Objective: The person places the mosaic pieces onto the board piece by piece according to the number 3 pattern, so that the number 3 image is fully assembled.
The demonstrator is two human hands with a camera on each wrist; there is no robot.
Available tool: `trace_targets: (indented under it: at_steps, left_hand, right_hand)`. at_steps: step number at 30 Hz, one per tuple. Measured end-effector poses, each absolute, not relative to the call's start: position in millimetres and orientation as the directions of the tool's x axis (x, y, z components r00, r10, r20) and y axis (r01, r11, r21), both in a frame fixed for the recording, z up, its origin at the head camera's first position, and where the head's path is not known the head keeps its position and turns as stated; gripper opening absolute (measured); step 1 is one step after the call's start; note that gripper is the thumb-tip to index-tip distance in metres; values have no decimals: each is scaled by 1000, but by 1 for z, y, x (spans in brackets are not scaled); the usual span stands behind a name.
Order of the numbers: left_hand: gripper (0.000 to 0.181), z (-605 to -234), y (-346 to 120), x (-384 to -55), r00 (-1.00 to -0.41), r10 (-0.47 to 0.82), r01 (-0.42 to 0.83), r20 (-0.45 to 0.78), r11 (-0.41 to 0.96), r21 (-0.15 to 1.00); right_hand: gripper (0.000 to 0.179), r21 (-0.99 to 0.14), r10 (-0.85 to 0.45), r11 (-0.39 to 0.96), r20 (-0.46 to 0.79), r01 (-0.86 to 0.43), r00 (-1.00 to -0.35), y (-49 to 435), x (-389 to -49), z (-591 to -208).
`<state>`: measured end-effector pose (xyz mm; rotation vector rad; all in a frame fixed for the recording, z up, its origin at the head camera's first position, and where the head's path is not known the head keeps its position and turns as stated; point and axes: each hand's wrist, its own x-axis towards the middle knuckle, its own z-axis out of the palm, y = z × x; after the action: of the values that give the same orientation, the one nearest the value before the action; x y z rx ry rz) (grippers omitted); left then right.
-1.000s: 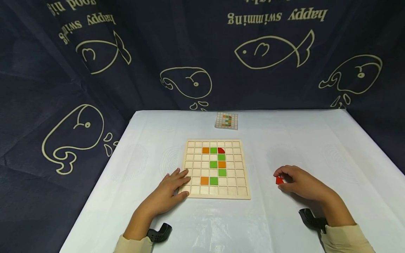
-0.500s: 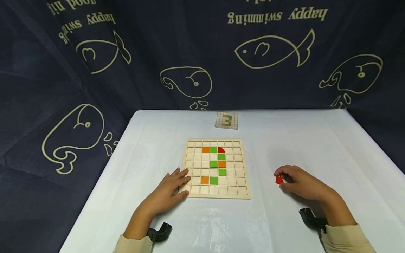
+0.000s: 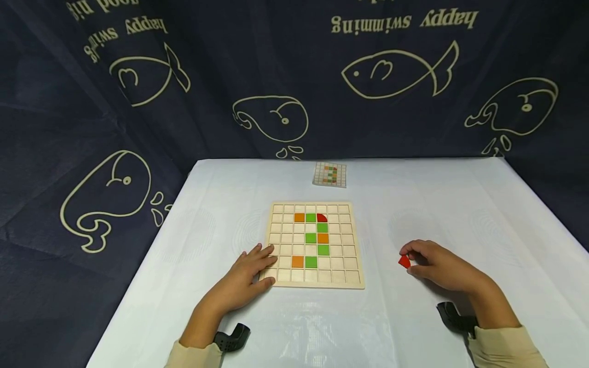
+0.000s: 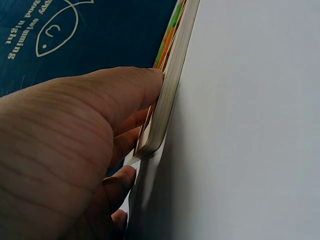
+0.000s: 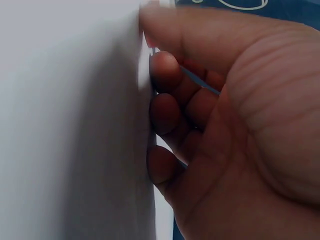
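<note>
A square wooden grid board (image 3: 342, 261) lies on the table with orange, green and red tiles in some of its cells. One of these, a red quarter-round tile (image 3: 321, 218), sits near the top. My left hand (image 3: 246, 278) rests with fingers spread on the board's lower left edge; in the left wrist view the thumb lies along the board's side (image 4: 172, 82). To the right of the board, my right hand (image 3: 439, 266) pinches a small red tile (image 3: 404, 261) between thumb and forefinger, low over the table. In the right wrist view the thumb hides most of it.
Behind the board lies a small pattern card (image 3: 329, 175) printed with a similar coloured grid. A white cloth covers the table (image 3: 221, 204). A dark curtain (image 3: 294, 66) with fish drawings hangs along the back and left.
The red tile has turned slightly and shifted a little to the left in my right fingers. My left hand has stayed on the board.
</note>
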<state>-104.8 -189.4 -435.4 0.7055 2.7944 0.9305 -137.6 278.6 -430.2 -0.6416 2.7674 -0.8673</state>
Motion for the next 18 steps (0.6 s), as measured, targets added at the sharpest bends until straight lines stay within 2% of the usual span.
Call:
trace_targets:
  at_steps: [9, 18]
  left_hand:
    - [50, -437, -190, -105, -882, 469, 403, 47, 699, 591]
    - [51, -437, -191, -106, -882, 469, 404, 47, 700, 589]
  right_hand:
    - [24, -598, -423, 737, -47, -314, -905, 274, -138, -430]
    - [25, -593, -484, 687, 59, -421, -873, 271, -138, -431]
